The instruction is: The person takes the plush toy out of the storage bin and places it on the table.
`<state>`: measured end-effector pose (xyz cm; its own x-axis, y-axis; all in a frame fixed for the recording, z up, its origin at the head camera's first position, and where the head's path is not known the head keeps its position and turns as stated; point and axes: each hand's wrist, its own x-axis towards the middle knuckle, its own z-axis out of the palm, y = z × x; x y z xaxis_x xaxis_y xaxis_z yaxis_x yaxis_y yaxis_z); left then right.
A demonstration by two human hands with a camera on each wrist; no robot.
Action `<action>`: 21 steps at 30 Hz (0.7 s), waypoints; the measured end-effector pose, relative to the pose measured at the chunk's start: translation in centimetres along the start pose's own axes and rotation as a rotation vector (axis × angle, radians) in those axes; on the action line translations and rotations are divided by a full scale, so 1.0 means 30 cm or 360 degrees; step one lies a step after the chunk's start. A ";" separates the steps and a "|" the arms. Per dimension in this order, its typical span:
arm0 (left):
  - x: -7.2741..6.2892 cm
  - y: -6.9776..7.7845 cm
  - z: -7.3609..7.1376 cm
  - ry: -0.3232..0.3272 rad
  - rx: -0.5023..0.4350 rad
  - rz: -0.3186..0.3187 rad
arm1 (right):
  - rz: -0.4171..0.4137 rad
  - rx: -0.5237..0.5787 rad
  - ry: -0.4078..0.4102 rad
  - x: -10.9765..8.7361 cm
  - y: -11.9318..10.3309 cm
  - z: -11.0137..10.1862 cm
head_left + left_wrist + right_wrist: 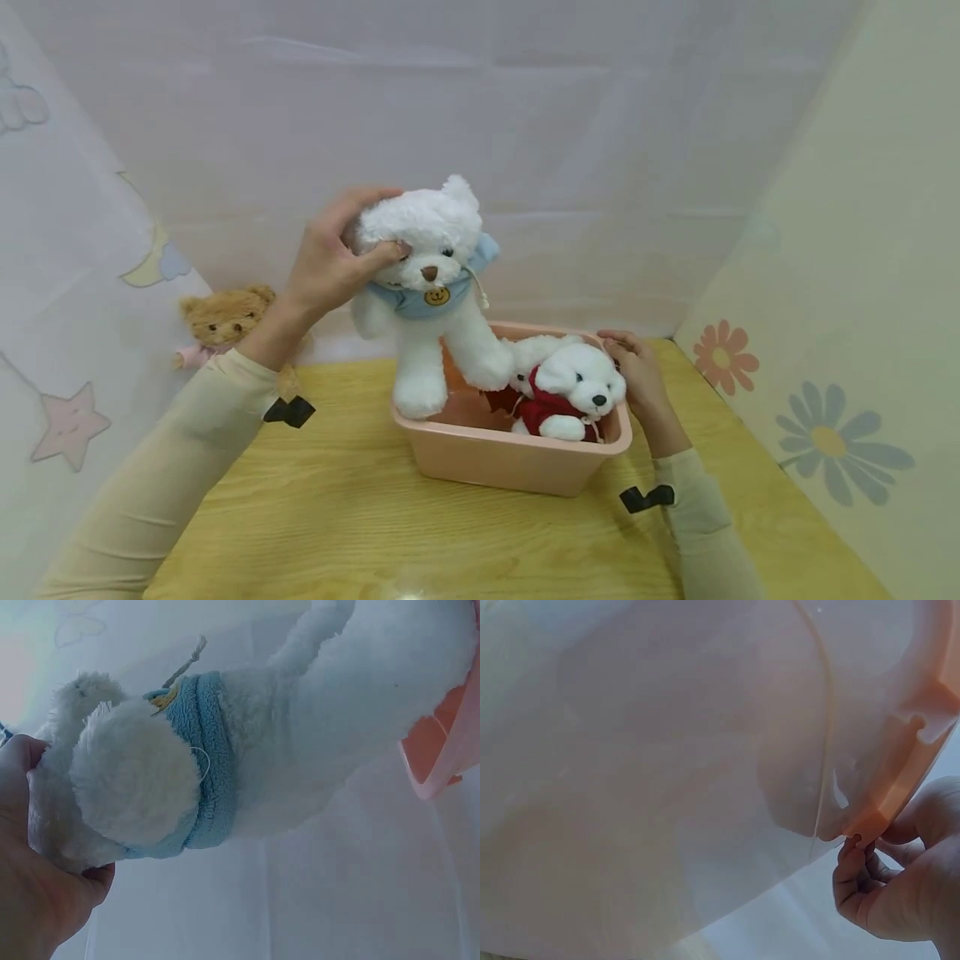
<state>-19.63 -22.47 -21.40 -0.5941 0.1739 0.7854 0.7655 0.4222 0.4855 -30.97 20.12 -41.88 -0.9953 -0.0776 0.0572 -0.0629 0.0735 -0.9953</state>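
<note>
White bear (429,271) in pale-blue top (411,303), peach-pink bin (502,460), white dog (573,392) in red, yellow wood-grained table (337,500).

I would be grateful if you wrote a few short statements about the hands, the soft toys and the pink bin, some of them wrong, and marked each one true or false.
1. The left hand holds the white bear by its head. True.
2. The right hand holds one of the white bear's legs. False: it grips the rim of the pink bin.
3. The white dog dressed in red is in the pink bin. True.
4. The white bear wears a green top. False: its light blue top shows in both the head view and the left wrist view.
5. The brown bear is outside the pink bin. True.
</note>
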 end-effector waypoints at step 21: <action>-0.042 -0.092 -0.244 0.0409 -0.0460 -0.0490 | 0.0048 -0.0028 0.0154 -0.002 -0.012 -0.120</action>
<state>-19.18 -30.37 -20.92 -0.7511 -0.1607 0.6403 0.6228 0.1490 0.7680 -31.15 23.66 -41.23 -0.9992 0.0209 0.0355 -0.0334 0.0916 -0.9952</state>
